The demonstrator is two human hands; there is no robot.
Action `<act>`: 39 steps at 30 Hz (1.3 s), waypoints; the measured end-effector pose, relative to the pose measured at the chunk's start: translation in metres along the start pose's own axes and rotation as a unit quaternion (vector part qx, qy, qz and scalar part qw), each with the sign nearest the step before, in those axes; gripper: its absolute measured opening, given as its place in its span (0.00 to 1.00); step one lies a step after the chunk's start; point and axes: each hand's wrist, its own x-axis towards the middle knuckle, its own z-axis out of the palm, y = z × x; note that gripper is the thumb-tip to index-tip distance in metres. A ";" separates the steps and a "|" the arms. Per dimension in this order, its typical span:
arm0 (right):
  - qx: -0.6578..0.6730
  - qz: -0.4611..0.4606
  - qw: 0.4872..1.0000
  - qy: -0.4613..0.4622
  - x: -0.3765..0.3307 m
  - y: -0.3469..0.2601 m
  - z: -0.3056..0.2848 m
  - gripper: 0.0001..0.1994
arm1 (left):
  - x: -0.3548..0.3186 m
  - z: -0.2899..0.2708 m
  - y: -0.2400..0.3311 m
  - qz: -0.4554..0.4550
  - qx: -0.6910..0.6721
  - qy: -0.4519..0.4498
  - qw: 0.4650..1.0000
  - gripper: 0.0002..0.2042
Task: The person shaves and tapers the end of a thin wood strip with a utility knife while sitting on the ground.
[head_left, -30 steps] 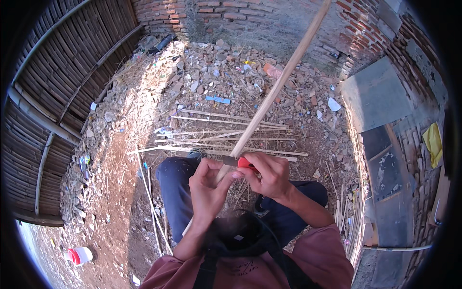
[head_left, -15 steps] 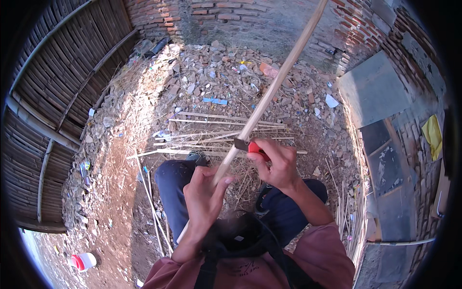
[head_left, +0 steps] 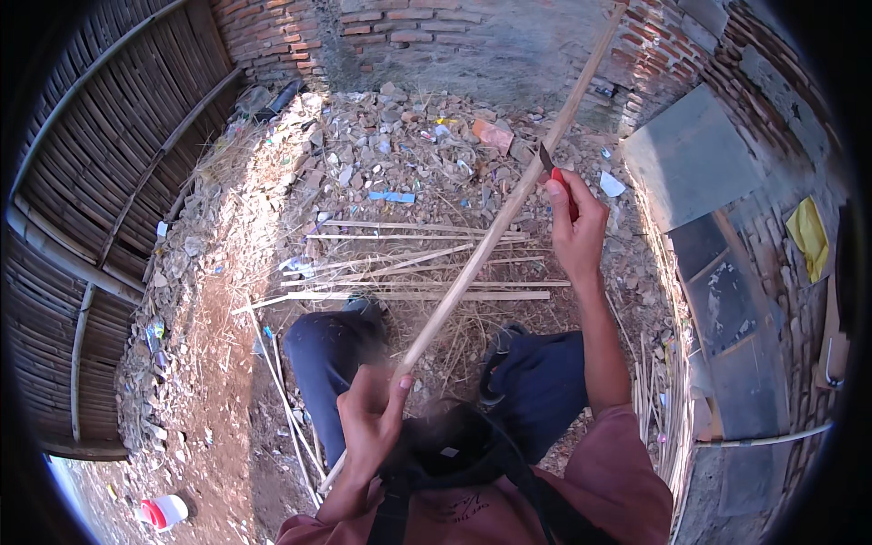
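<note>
My left hand (head_left: 371, 416) is closed around the lower part of a long, pale wooden strip (head_left: 486, 250), perhaps bamboo. The strip slants up and away to the right, its far part in front of the brick wall. In my right hand (head_left: 579, 227) is a knife (head_left: 560, 186) with a red handle and a short dark blade. The blade lies against or just beside the strip's upper half; I cannot tell whether it touches. Beyond my bent knees, several thin pale strips (head_left: 418, 296) lie roughly crosswise on the ground.
Rubble (head_left: 363, 150) and dry shavings cover the ground ahead, up to a brick wall (head_left: 436, 36). A slatted bamboo panel (head_left: 91, 136) stands at left. More thin strips (head_left: 289, 404) lie beside my left leg. Flat boards (head_left: 699, 154) lean at right. A red-and-white container (head_left: 163, 513) sits lower left.
My right hand has moved the knife up and away along the strip, from near my left hand to its upper half. My left hand has shifted slightly nearer me, still gripping the strip.
</note>
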 end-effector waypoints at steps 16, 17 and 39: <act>0.078 -0.080 0.975 -0.192 -0.079 -0.043 0.033 0.11 | 0.018 0.003 -0.005 -0.048 -0.094 -0.015 0.994 0.09; 0.078 -0.080 0.975 -0.193 -0.081 -0.045 0.034 0.11 | 0.020 0.002 -0.002 -0.057 -0.115 -0.021 0.992 0.07; 0.044 -0.148 0.960 -0.233 -0.082 -0.055 0.041 0.11 | 0.020 -0.005 0.003 -0.069 -0.147 -0.033 0.986 0.09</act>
